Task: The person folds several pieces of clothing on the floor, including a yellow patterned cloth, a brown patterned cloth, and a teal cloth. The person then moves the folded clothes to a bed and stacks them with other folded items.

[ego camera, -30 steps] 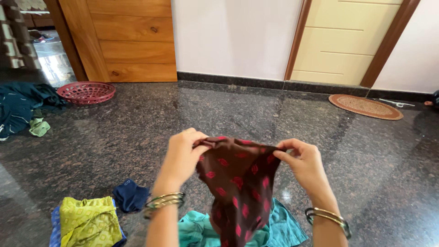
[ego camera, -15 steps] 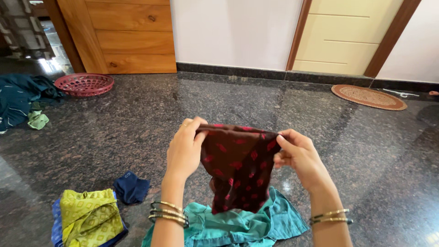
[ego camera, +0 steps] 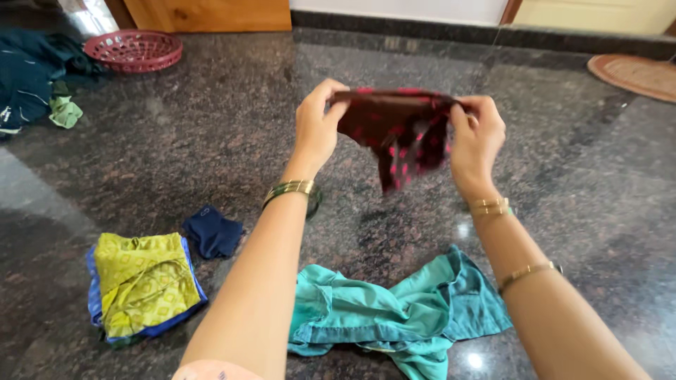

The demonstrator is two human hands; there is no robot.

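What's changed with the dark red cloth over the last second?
The dark red cloth hung long a second ago; now it is gathered shorter between the left hand and right hand, held out farther. Both hands kept their grip. The teal garment and yellow pile stayed put.

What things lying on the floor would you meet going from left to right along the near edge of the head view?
Folded yellow cloth on blue cloth → small navy cloth → crumpled teal garment.
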